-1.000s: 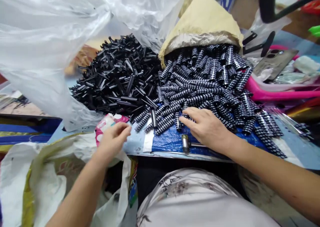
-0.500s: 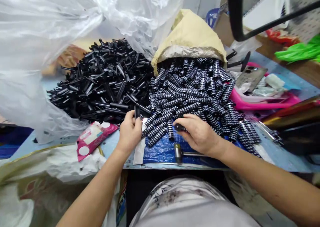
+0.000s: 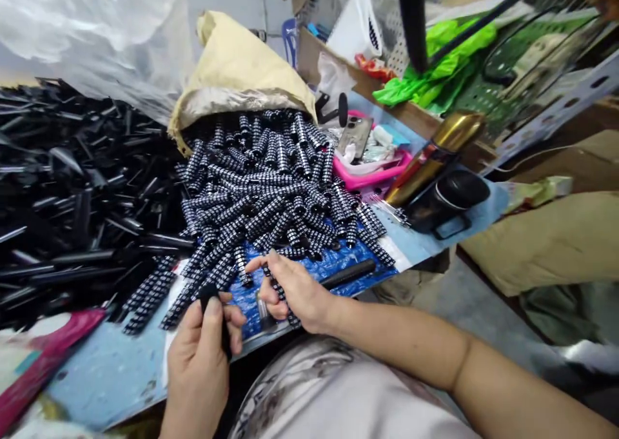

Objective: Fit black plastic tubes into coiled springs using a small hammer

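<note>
My left hand (image 3: 200, 352) is closed around a plain black tube (image 3: 213, 297), held upright just off the table's near edge. My right hand (image 3: 290, 291) pinches a black-and-white checkered sleeve (image 3: 279, 291) over the blue mat (image 3: 338, 265). In front of both hands lies a heap of checkered sleeves (image 3: 265, 194), spilling from a tan paper sack (image 3: 236, 71). To the left is a big pile of plain black tubes (image 3: 72, 194). A small hammer (image 3: 333, 276) rests on the mat under my right hand, its black handle pointing right.
Clear plastic sheeting (image 3: 91, 33) hangs at the back left. A phone (image 3: 355, 136) lies on a pink tray (image 3: 377, 171); a gold flask (image 3: 435, 152) and a black lidded cup (image 3: 447, 200) stand at the right. A pink packet (image 3: 43, 355) lies near left.
The view has swung right. My left hand has lifted a black tube off the pile and drawn it toward me. My right hand has picked up a checkered sleeve and pulled back.
</note>
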Available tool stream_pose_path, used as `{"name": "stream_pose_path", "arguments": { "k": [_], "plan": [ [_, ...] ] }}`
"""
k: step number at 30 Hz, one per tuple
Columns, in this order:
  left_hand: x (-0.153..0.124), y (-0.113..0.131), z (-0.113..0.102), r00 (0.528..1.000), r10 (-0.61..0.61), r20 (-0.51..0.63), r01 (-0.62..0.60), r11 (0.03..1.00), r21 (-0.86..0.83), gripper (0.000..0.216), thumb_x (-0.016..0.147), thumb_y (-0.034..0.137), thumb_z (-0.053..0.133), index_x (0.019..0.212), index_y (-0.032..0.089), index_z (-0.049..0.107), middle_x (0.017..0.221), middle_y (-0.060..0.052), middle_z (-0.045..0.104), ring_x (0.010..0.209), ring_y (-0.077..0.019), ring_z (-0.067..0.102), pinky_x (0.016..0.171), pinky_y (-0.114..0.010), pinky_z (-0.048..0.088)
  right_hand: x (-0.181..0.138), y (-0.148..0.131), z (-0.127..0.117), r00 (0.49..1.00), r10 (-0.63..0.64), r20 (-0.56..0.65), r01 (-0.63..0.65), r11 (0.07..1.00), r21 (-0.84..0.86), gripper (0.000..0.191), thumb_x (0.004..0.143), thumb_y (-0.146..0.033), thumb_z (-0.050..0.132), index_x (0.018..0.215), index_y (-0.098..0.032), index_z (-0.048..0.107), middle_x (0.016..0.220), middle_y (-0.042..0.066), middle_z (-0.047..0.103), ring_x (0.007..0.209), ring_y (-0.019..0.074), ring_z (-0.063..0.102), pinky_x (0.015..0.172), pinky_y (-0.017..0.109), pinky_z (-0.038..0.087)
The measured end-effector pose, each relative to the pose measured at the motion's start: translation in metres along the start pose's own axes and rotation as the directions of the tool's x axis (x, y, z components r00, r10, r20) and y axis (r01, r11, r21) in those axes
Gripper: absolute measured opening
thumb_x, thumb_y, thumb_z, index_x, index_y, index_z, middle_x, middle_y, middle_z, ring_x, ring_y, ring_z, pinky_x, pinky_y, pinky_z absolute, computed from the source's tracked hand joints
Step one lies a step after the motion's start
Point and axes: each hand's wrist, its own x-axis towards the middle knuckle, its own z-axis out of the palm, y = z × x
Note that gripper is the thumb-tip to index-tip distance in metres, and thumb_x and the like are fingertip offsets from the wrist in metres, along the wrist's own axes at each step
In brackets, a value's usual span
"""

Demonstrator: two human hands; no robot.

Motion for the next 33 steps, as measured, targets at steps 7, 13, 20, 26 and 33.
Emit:
{"name": "stream_pose_path", "arguments": {
  "k": [7, 13, 20, 26, 33],
  "plan": [
    [-0.002, -0.012, 0.026, 0.984, 0.158, 0.079, -0.172, 0.957, 0.235, 0.030, 0.073, 0.043, 0.080, 0.087, 0.019, 0.069, 0.076, 0.001, 0.065, 0.067, -0.0143, 0.055, 0.060, -0.023, 0.046, 0.004, 0.001, 0.010, 0.952, -0.280, -0.127, 0.265, 0.956, -0.124, 0.047, 0.090, -0.066, 0.057, 0.098, -0.021, 0.069, 0.099, 0.005, 0.065, 0.091, 0.0174, 0.061, 0.080, 0.030, 0.053],
    [-0.010, -0.004, 0.011, 0.994, -0.039, 0.103, 0.024, 0.989, 0.144, 0.033, 0.071, 0.046, 0.082, 0.083, 0.017, 0.071, 0.071, 0.001, 0.063, 0.064, -0.0138, 0.052, 0.058, -0.024, 0.044, -0.017, -0.002, -0.027, 0.704, -0.505, 0.499, 0.697, 0.357, -0.622, 0.112, 0.070, -0.061, 0.082, 0.157, -0.020, 0.024, 0.164, 0.019, 0.018, 0.152, 0.0349, 0.021, 0.118, 0.050, 0.035],
    [-0.020, -0.003, 0.007, 0.979, -0.094, 0.179, 0.085, 0.995, 0.058, 0.042, 0.078, 0.057, 0.074, 0.084, 0.016, 0.069, 0.067, 0.001, 0.058, 0.058, -0.0106, 0.045, 0.053, -0.022, 0.040, -0.031, 0.007, -0.038, 0.572, -0.532, 0.624, 0.759, 0.056, -0.648, 0.092, 0.083, -0.039, 0.077, 0.156, -0.015, 0.025, 0.151, 0.022, 0.041, 0.144, 0.0311, 0.039, 0.117, 0.049, 0.038],
    [-0.025, -0.002, 0.011, 0.998, 0.013, 0.068, -0.017, 0.998, 0.058, 0.047, 0.092, 0.064, 0.051, 0.082, 0.019, 0.062, 0.074, -0.001, 0.056, 0.067, -0.0143, 0.048, 0.063, -0.025, 0.044, -0.039, 0.012, -0.026, 0.540, -0.526, 0.657, 0.761, -0.029, -0.648, 0.092, 0.083, -0.033, 0.075, 0.157, -0.014, 0.023, 0.147, 0.021, 0.046, 0.142, 0.0325, 0.043, 0.114, 0.050, 0.044],
    [-0.025, -0.006, 0.011, 0.991, 0.017, 0.132, -0.018, 1.000, 0.007, 0.041, 0.093, 0.057, 0.055, 0.080, 0.019, 0.063, 0.079, -0.001, 0.058, 0.077, -0.0152, 0.050, 0.074, -0.026, 0.046, -0.033, 0.016, -0.030, 0.506, -0.529, 0.682, 0.743, -0.135, -0.656, 0.093, 0.084, -0.035, 0.076, 0.158, -0.014, 0.024, 0.145, 0.021, 0.049, 0.137, 0.0332, 0.048, 0.112, 0.049, 0.048]
  ]
}}
